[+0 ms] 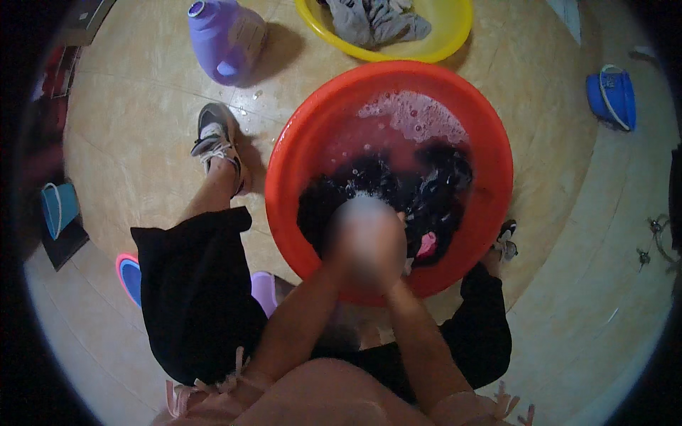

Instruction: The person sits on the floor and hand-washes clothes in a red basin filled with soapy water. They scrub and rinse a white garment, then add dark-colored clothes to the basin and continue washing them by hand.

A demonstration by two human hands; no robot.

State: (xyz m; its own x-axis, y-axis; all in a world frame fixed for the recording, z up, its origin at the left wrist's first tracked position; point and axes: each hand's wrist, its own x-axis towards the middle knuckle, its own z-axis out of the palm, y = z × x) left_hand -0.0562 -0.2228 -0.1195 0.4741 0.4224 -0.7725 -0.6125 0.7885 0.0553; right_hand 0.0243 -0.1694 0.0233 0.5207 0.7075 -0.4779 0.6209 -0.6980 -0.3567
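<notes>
A large red plastic basin stands on the floor between my legs. Dark wet cloth lies in its reddish soapy water, with white suds along the far side. A small pink piece shows on the cloth near the right. My left hand and my right hand are close together over the near part of the basin. A round pale blur covers both, so their fingers and anything held are hidden. Dark cloth surrounds the blur.
A yellow basin with grey cloth stands beyond the red one. Left of it is a purple detergent jug. A blue bucket stands far right, a teal bucket far left. Water drops wet the tiles.
</notes>
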